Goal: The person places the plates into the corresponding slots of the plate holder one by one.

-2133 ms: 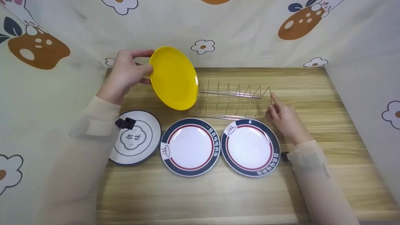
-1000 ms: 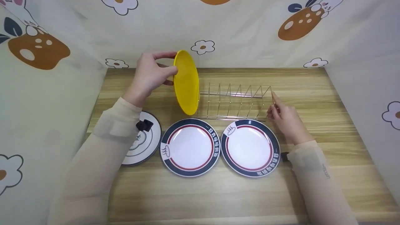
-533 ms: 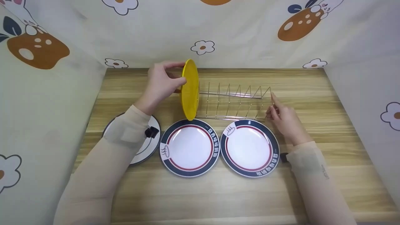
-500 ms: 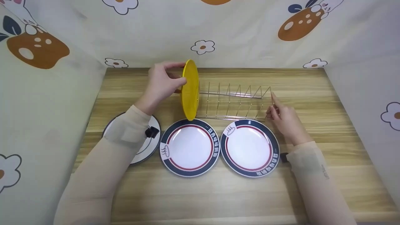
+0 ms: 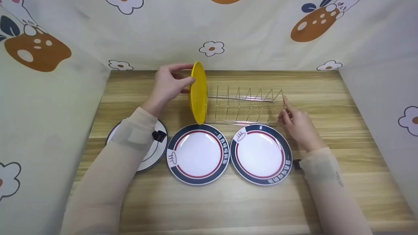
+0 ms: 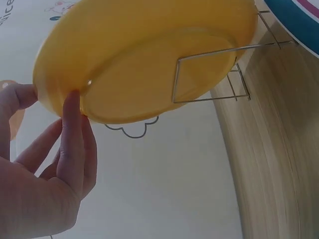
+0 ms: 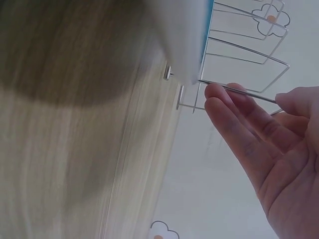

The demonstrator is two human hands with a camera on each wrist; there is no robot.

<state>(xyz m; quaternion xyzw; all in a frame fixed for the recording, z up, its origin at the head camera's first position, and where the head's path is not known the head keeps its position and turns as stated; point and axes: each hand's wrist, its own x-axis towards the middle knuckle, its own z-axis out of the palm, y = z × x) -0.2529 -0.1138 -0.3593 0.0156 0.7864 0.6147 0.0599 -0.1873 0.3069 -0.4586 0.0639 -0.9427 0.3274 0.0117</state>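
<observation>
My left hand (image 5: 169, 83) pinches the rim of a yellow plate (image 5: 199, 94), thumb on one face and fingers behind. The plate stands nearly upright at the left end of a wire dish rack (image 5: 245, 106). In the left wrist view, the rack's end wire crosses the back of the yellow plate (image 6: 159, 69). My right hand (image 5: 298, 125) holds the rack's right end wire. The right wrist view has the thumb and fingers of that hand (image 7: 279, 144) about the wire (image 7: 249, 93). No plate shows in the rack's other slots.
Two white plates with dark blue rims, the middle one (image 5: 198, 179) and the right one (image 5: 261, 179), lie flat before the rack. A white plate with dark rings (image 5: 156, 155) lies left, partly under my left forearm. A patterned cloth (image 5: 261, 32) hangs behind the wooden table (image 5: 228, 209).
My left hand has carried the yellow plate right and lower, turning it from facing the camera to nearly edge-on at the rack. In the last half second it barely moves. My right hand stays put.
</observation>
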